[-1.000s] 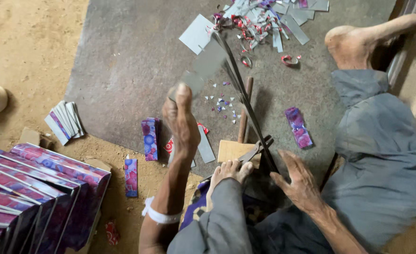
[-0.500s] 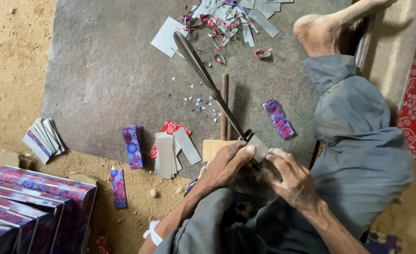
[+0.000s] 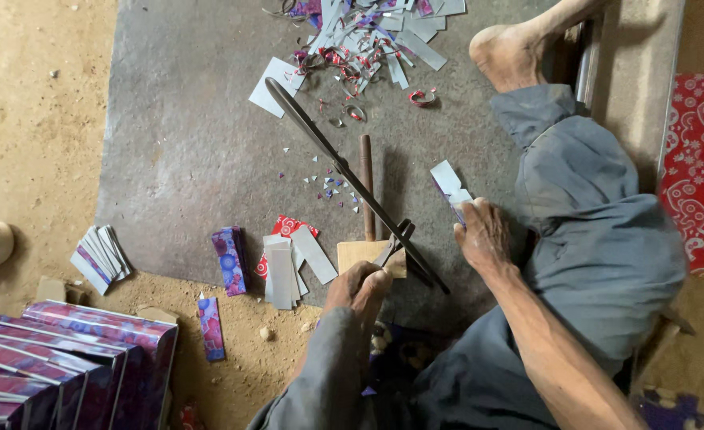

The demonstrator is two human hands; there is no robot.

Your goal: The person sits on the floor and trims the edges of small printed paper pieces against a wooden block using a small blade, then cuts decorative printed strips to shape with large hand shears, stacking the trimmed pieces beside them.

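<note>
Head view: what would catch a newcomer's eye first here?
The long dark shears slant across the grey mat, handle end by the left hand at a small wooden block. The right hand lifts a pale card strip. Cut scraps litter the mat's top edge; patterned boxes stack at lower left.

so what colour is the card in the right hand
Pale grey-white on the visible face of the card, held by the right hand; head view.

left arm (image 3: 328,366) wears a long grey sleeve down to the wrist; right forearm (image 3: 551,350) is bare. legs in loose grey-blue trousers (image 3: 599,207), creased w/ folds at the knee. foot (image 3: 511,56) bare, no shoe.
</note>
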